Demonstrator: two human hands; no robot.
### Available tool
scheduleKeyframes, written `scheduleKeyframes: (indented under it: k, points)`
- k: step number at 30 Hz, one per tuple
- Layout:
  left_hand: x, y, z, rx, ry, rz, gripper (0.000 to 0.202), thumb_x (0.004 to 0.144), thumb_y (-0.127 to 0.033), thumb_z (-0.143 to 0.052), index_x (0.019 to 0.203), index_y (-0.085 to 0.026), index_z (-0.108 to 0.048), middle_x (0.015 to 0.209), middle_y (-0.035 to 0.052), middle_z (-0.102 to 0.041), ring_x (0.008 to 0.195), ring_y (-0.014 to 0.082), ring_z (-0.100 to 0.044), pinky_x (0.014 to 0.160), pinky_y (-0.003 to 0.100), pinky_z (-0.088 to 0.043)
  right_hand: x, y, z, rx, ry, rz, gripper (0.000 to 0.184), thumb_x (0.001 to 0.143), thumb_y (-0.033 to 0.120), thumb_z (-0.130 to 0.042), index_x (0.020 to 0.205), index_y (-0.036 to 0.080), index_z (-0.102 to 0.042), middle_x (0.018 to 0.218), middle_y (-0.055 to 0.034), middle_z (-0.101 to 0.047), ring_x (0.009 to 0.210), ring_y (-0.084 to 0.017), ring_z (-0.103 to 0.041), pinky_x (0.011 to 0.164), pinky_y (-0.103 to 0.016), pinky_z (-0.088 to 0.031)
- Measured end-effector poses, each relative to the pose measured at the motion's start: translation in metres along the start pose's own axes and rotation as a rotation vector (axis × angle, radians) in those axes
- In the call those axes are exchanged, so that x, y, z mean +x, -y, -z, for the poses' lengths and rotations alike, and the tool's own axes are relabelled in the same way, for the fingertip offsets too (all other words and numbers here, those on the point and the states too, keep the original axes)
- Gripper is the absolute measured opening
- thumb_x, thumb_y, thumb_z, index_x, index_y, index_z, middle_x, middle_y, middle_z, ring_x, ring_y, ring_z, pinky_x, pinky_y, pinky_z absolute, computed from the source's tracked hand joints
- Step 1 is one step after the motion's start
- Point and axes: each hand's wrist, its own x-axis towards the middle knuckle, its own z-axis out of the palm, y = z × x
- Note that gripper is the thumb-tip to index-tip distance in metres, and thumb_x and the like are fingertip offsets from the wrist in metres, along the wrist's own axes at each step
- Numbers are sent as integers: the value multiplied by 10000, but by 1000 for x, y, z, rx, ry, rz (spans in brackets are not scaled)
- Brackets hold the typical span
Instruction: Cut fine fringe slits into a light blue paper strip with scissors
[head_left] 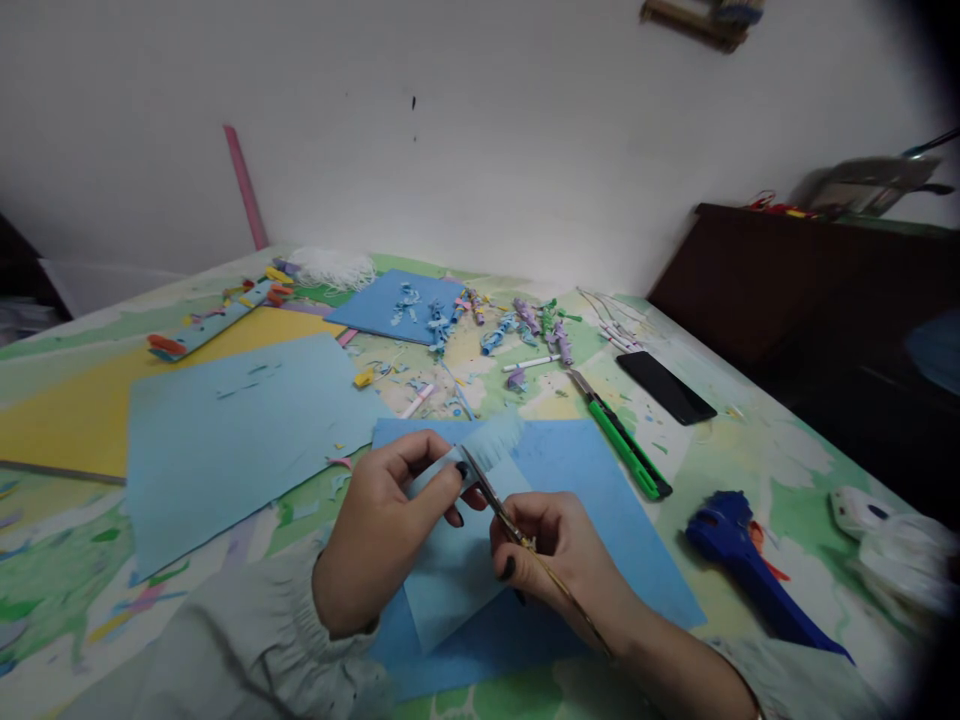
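We counted one left hand (394, 530) and one right hand (562, 555) — two in all — with one pair of scissors (489, 490) and one fringed paper strip (495, 440). We found two darker blue sheets (615, 500), two light blue sheets (247, 450), one yellow board (67, 420), one green cutter (622, 447), one black phone (666, 387) and one blue tool (772, 590). The curled paper pieces (495, 337) were too jumbled for us to number.

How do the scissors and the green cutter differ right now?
Held or not: the scissors are in the right hand, with their blades at the light blue strip; the green cutter lies on the table, untouched.
Colour: the scissors look metallic, with gold-toned handles; the cutter has a green and black body.
Shared: both are cutting tools, and both tips point away from the person, toward the left.
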Motion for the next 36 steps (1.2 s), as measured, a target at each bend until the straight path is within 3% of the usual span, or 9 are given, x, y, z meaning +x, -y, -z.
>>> scheduleKeyframes:
  k: [13, 22, 36]
  points:
    - [1, -3, -2, 8, -25, 4, 152, 738, -158, -543, 586, -156, -545, 597, -6, -644, 482, 94, -537, 525, 218, -450, 1, -4, 1, 54, -9, -7, 472, 593, 545, -699, 575, 134, -469, 452, 63, -370, 402, -40, -295, 373, -180, -196]
    - [1, -2, -2, 4, -13, -4, 159, 744, -180, -539, 586, -163, -537, 608, -2, -638, 494, 103, -535, 530, 228, -449, 1, 1, -1, 21, -51, -60, 428, 540, 449, -768, 547, 133, -479, 429, 74, -358, 399, -38, -278, 373, -183, -188]
    - [-1, -3, -1, 11, -15, -5, 142, 735, -174, -539, 594, -162, -556, 624, 9, -656, 498, 108, -538, 526, 222, -449, 3, 4, -1, -43, -96, -87, 404, 511, 419, -776, 505, 137, -485, 392, 77, -366, 357, -34, -284, 345, -176, -206]
